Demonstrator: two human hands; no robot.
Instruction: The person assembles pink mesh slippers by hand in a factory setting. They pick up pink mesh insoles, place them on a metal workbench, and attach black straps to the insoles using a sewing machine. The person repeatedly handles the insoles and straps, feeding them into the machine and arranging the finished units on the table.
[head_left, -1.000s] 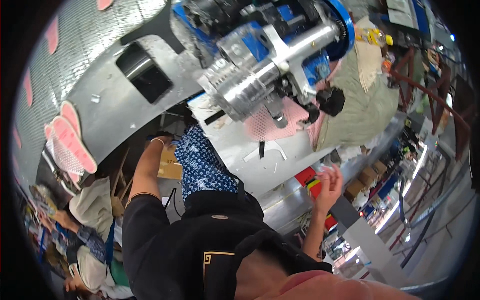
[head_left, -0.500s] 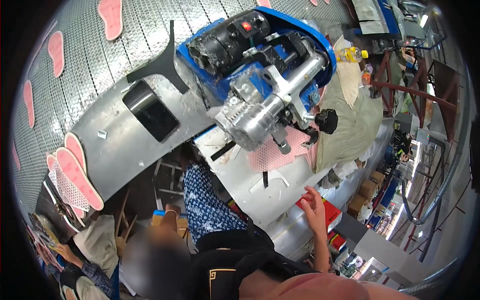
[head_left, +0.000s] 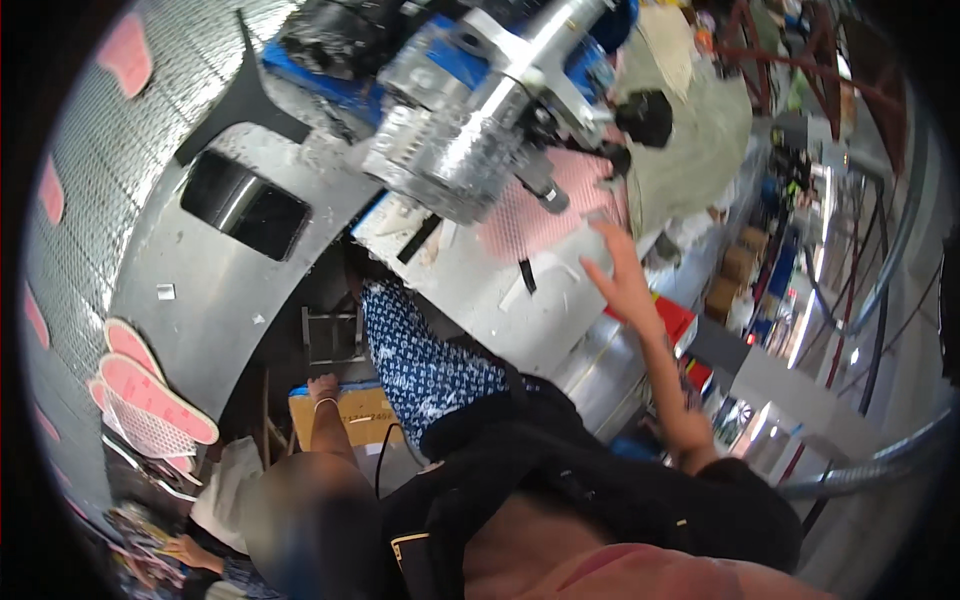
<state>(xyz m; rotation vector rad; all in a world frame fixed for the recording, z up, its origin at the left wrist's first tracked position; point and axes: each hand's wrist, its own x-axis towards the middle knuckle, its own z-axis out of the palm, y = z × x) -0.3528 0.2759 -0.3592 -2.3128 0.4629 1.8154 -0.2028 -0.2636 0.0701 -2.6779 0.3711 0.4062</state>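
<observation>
My right hand (head_left: 625, 275) hovers over or touches the grey metal tabletop (head_left: 470, 310), its fingers apart and nothing seen in them. Beside its fingertips lies a pink mesh sheet (head_left: 545, 215), under the front of a metal machine head (head_left: 450, 150). A small black strip (head_left: 526, 275) lies at the sheet's near edge. Low on the left, my left hand (head_left: 323, 388), with a band at the wrist, has its fingers bent over the blue-trimmed edge of a cardboard box (head_left: 350, 415). The left upper arm is blurred.
Pink insoles (head_left: 155, 390) are stacked at the left table edge; others lie on the silver ribbed surface (head_left: 180, 70). A dark rectangular inset (head_left: 245, 205) sits in the curved panel. A black knob (head_left: 643, 117) juts right of the machine. Olive cloth (head_left: 690, 150) and a red box (head_left: 675, 322) are at right.
The view has shifted, so the machine sits higher and further left. My right hand has reached forward from the table's right edge toward the pink mesh sheet. More of the cardboard box shows.
</observation>
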